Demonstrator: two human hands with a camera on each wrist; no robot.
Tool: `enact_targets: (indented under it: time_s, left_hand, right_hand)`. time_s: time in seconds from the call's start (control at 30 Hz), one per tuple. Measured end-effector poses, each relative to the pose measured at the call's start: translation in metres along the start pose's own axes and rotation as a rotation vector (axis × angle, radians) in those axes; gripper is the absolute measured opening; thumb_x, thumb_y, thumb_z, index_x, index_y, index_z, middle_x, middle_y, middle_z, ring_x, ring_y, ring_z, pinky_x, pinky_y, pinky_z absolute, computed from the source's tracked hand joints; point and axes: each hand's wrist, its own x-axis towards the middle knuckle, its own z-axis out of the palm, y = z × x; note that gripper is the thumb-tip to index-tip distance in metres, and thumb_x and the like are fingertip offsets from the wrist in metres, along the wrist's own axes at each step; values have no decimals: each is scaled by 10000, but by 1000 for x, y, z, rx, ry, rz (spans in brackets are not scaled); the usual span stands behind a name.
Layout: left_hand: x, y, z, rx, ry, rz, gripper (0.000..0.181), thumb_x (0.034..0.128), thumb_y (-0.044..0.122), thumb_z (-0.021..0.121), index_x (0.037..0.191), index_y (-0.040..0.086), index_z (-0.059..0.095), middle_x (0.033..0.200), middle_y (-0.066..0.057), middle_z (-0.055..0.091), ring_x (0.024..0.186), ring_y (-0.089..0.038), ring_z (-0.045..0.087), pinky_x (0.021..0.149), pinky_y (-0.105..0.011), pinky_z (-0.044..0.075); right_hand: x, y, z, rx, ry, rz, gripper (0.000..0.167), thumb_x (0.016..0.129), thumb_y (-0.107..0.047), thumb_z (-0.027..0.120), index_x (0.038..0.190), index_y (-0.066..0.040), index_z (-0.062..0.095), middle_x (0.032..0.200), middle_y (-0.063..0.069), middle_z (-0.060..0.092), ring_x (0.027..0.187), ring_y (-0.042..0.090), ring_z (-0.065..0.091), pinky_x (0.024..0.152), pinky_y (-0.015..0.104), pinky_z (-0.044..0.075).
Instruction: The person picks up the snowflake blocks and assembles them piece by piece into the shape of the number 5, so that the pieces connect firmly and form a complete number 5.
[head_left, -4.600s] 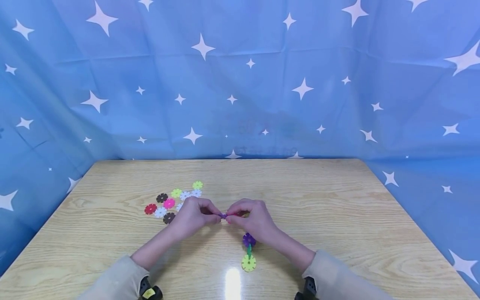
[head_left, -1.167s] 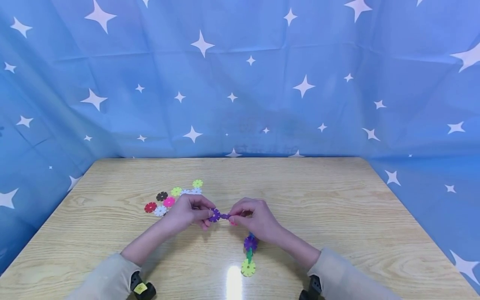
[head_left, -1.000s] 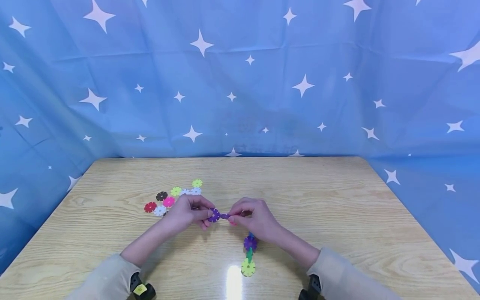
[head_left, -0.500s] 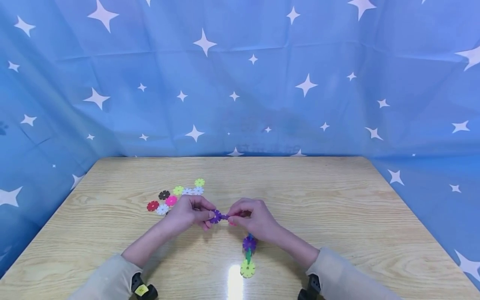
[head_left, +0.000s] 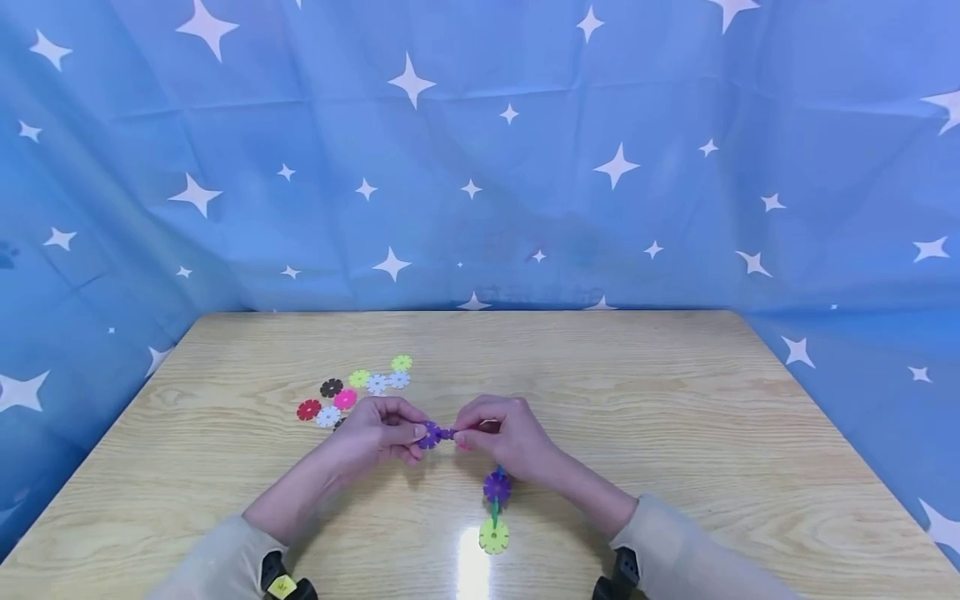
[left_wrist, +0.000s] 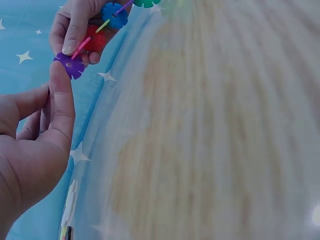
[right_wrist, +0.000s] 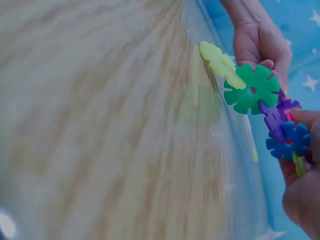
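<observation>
In the head view my left hand (head_left: 375,435) pinches a purple notched disc (head_left: 429,435) between thumb and fingers. My right hand (head_left: 510,437) grips the chain of joined discs just right of it, near a pink disc (head_left: 464,446). From there the chain runs toward the table's near side through a purple disc (head_left: 497,487), an edge-on green one and a yellow-green one (head_left: 493,536). The left wrist view shows a red disc (left_wrist: 95,42) and a blue disc (left_wrist: 115,16) in the chain by my right hand. My right fingers hide part of it.
Loose discs lie on the wooden table (head_left: 675,417) behind and left of my left hand, among them a red one (head_left: 309,409), a pink one (head_left: 345,399) and a yellow-green one (head_left: 402,362). A blue curtain (head_left: 480,167) with white stars hangs behind.
Since the earliest frame my left hand has shifted slightly left and the purple disc in it now shows its face. Over the last second both hands have kept their grips almost unmoved.
</observation>
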Motion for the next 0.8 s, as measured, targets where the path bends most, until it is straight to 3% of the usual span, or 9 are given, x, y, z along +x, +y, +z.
enact_targets:
  time_s: [0.23, 0.63, 0.8]
  left_hand:
    - [-2, 4, 2, 12, -4, -14, 127, 936, -100, 605, 1059, -95, 636, 905, -147, 681, 709, -179, 693, 701, -283, 611]
    - [5, 13, 9, 176, 41, -42, 124, 952, -59, 622, 1057, -124, 608, 870, -155, 666, 678, -184, 658, 662, -294, 608]
    - [10, 16, 9, 145, 50, -62, 108, 967, -57, 617, 1061, -109, 612, 873, -138, 670, 676, -173, 651, 655, -275, 600]
  right_hand:
    - [0, -1, -2, 16, -30, -31, 69, 901, 15, 760, 935, -33, 794, 992, 79, 733, 868, 172, 699, 758, 298, 613]
    - [1, -6, -6, -106, -24, -108, 114, 881, 47, 762, 925, -53, 796, 983, 53, 748, 832, 129, 695, 710, 306, 610]
    - [2, -8, -9, -109, 4, -122, 128, 874, 69, 757, 931, -39, 795, 978, 66, 744, 822, 130, 698, 704, 313, 614]
